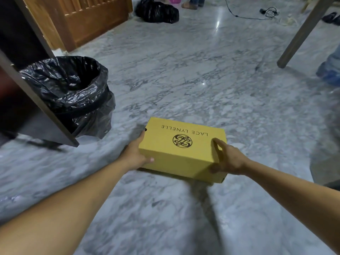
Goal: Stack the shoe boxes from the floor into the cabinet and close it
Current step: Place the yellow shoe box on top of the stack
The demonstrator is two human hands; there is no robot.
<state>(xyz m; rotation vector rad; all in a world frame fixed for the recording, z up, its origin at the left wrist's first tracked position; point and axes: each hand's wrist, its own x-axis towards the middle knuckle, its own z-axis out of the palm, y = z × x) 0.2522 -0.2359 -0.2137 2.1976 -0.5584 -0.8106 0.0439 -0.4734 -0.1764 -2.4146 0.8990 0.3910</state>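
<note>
Shoe box: your yellow shoe box [179, 150] sits low over the marble floor [202, 70], lid on, its printing upside down to you; whether it touches the floor you cannot tell.
Left hand: your left hand [135, 153] holds the left end, thumb on the near face, fingers reaching along the end wall.
Right hand: your right hand [227, 159] pinches the right end, fingers curled over the lid edge, thumb on the near face.
Handling: likely light and fairly stiff; thin card can dent under hard squeezing, and the lid may lift off, so support the base.
Hold: take both short ends and keep it level.
Surfaces: matte smooth cardboard with sharp corners; the floor is glossy and veined.
Nearby: a bin with a crinkled black liner [73, 92] stands to the left beside a dark cabinet panel [36, 100], well apart from the box.
</note>
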